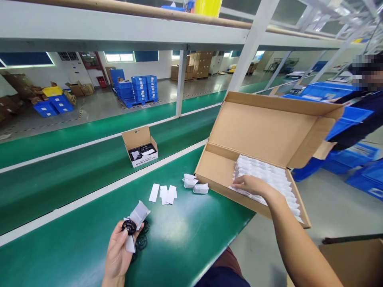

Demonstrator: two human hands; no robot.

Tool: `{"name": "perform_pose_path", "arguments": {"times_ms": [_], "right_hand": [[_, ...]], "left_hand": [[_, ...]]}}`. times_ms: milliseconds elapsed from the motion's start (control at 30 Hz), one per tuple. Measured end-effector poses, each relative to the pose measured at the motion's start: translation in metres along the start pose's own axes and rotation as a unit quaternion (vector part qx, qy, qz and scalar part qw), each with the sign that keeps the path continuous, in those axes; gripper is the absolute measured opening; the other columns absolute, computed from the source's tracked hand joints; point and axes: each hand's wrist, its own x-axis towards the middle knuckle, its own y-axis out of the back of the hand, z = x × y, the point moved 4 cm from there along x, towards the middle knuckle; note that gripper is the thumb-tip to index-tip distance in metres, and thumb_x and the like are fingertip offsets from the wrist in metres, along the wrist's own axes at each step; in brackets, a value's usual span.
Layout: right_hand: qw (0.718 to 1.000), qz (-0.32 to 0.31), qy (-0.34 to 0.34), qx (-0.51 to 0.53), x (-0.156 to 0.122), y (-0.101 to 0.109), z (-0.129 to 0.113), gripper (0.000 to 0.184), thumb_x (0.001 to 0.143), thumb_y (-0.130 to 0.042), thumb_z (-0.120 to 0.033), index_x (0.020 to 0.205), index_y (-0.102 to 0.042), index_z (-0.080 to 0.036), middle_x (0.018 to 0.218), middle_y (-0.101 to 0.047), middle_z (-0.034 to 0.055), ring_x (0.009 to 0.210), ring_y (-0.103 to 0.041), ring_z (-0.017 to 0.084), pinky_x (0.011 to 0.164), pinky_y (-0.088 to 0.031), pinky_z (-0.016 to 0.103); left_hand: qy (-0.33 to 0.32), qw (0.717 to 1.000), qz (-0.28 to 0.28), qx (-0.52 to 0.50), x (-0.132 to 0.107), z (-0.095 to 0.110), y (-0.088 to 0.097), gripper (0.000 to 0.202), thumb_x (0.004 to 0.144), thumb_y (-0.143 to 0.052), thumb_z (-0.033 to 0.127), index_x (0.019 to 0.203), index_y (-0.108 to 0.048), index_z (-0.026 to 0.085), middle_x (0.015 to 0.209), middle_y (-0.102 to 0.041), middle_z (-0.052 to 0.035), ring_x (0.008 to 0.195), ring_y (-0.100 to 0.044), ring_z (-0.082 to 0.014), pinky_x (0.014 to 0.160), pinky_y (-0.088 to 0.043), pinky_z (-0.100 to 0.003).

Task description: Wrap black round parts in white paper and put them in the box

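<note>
Left hand (118,251) at the near edge of the green bench (194,239), fingers closed on a small black round part (129,227) plus a white pouch (138,214), thumb on top of the part. Held up off the surface, looks like so the part can be lined up with the pouch mouth. Two more black round parts (143,236) lie flat on the bench just beside that hand, within easy reach.

On the belt (74,175) beyond the bench: small open carton (140,149), flap up, dark contents and white slips inside, well apart from both hands.

Mid bench: a few flat white cards (164,194) fanned loosely, then three filled white packets (193,184) dropped near the left corner of the big box.

Right side: large open cardboard box (221,171) overhanging the bench's right edge, lid propped back so the interior stays reachable. Rows of white packets (266,175) stacked inside toward its right half. Right hand (251,185) is palm-down on the near row, fingers curled onto a packet; can't tell whether it's actually pinched or just touched.

Far right, another person in a dark sleeve (359,131) by blue crates (326,91)
</note>
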Motion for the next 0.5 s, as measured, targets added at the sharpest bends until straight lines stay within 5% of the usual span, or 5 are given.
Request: {"name": "perform_pose_path", "arguments": {"times_ms": [333,500], "right_hand": [[0.982,-0.071,0.124,0.122,0.000,-0.007,-0.025,0.045,0.079,-0.044,-0.057,0.086,-0.070,-0.021,0.097,-0.068,0.0089,0.092,-0.061,0.031,0.081,-0.048,0.038],[0.984,-0.081,0.111,0.116,0.003,-0.009,-0.022,0.047,0.079,-0.042,-0.063,0.076,-0.066,-0.022,0.076,-0.067,0.0076,0.072,-0.062,0.030,0.067,-0.050,0.039]], "left_hand": [[-0.035,0.998,-0.041,-0.021,0.001,-0.002,-0.002,0.030,0.054,-0.089,0.033,0.075,-0.073,0.020,0.080,-0.071,-0.0036,0.077,-0.067,-0.0202,0.080,-0.060,-0.038],[-0.037,0.998,-0.049,-0.019,0.000,-0.002,-0.001,0.029,0.056,-0.088,0.034,0.076,-0.073,0.020,0.081,-0.070,-0.0039,0.077,-0.067,-0.0212,0.081,-0.060,-0.040]]}}
